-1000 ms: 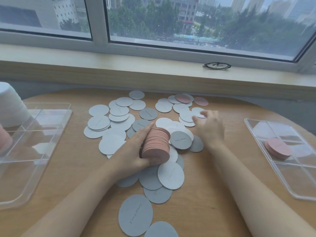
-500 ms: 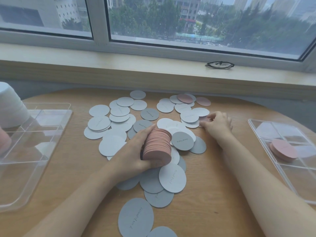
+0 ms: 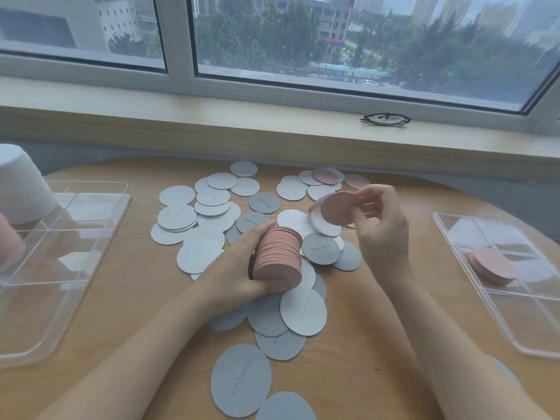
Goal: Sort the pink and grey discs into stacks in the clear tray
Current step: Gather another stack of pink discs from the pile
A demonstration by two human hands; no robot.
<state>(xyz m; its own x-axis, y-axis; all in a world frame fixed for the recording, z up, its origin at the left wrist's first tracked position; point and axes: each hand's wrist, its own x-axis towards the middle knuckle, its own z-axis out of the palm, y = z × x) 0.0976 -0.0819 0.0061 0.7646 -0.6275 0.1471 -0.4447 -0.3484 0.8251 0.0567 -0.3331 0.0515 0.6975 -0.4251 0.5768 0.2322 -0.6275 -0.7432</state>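
Many grey discs (image 3: 209, 253) lie scattered over the middle of the round wooden table (image 3: 127, 298). My left hand (image 3: 233, 271) grips a thick stack of pink discs (image 3: 278, 256) on its side, just above the pile. My right hand (image 3: 378, 225) pinches a single pink disc (image 3: 339, 212), lifted off the table to the upper right of the stack. Two more pink discs (image 3: 325, 176) lie at the far edge of the pile. A clear tray (image 3: 515, 325) on the right holds a short pink stack (image 3: 492, 265).
A second clear tray (image 3: 60, 268) sits at the left with a tall white stack (image 3: 21, 183) and a blurred pink stack (image 3: 9, 247) in it. Black glasses (image 3: 385, 119) rest on the window sill behind the table.
My right hand has picked up a pink disc from the table's far right part of the pile and raised it toward the stack. My left hand has kept its hold on the pink stack.
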